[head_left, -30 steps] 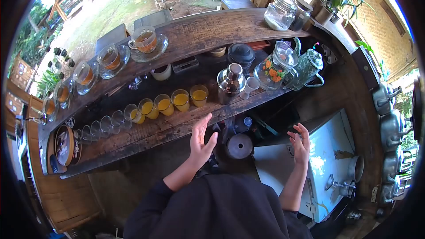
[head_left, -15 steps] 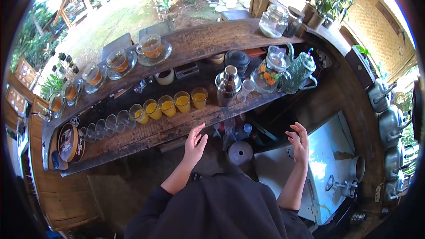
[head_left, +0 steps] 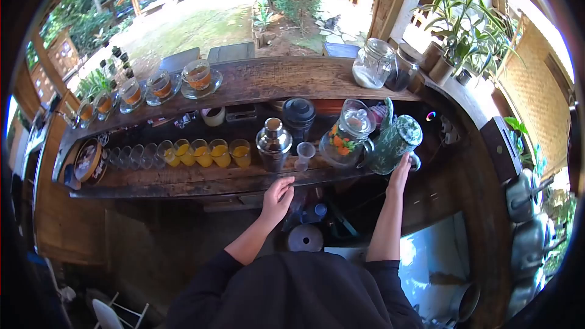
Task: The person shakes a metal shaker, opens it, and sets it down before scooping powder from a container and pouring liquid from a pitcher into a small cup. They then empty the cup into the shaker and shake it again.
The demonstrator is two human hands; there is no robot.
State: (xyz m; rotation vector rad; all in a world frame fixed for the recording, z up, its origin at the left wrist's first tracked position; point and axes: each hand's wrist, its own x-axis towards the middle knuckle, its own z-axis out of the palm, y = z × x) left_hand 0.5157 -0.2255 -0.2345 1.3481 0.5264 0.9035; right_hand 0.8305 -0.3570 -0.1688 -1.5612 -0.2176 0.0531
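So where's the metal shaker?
In the head view, slightly left of centre, the shaker stands on the lower counter between the yellow drinks and the clear cup.

The loose, plain black top [head_left: 304,289] has matching sleeves [head_left: 210,277] reaching the forearms [head_left: 385,231].

Head-worn view, facing forward and down (strongly wide), fairly near

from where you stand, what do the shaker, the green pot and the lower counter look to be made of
Shaker: polished metal, likely stainless steel, given its mirror-like highlights.
Green pot: perhaps enamelled metal, judging by its glossy, pale-mottled coat, though glazed ceramic is possible.
Lower counter: worn brown wood, with streaky grain and dark, scuffed patches.
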